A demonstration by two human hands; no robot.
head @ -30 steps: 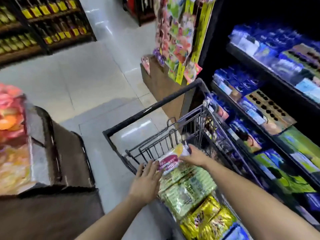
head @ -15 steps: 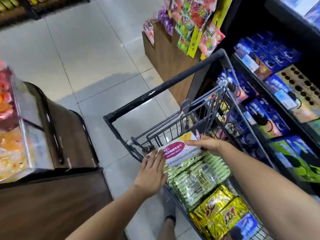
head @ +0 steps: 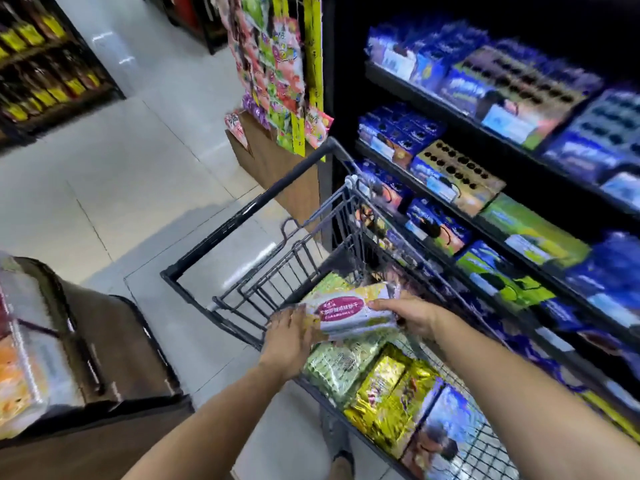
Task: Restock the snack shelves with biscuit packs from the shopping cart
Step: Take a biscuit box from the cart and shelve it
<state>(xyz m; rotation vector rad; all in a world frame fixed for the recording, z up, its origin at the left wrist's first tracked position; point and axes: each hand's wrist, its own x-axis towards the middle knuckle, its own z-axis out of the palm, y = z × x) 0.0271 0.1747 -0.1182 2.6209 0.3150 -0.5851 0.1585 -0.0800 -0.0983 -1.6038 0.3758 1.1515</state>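
A biscuit pack (head: 349,311) with a white and yellow wrapper and a magenta label is held just above the shopping cart (head: 242,216). My left hand (head: 291,332) grips its left end. Fingers of my right hand (head: 410,315) curl round the right end. Under the pack, green packs (head: 337,367), gold packs (head: 388,393) and a blue pack (head: 446,420) lie in the cart basket. The snack shelves (head: 519,216) on the right hold blue, green and brown biscuit boxes.
A wooden display stand (head: 104,344) with wrapped goods stands at the left. Hanging candy bags (head: 277,71) on a wooden stand lie beyond the cart handle. Bottle shelves (head: 41,64) line the far left across the tiled floor (head: 121,188). My foot (head: 341,462) shows below the cart.
Both hands have raised the pack higher out of the cart and carried it a little to the right. The camera has tilted up, showing more of the shelves.
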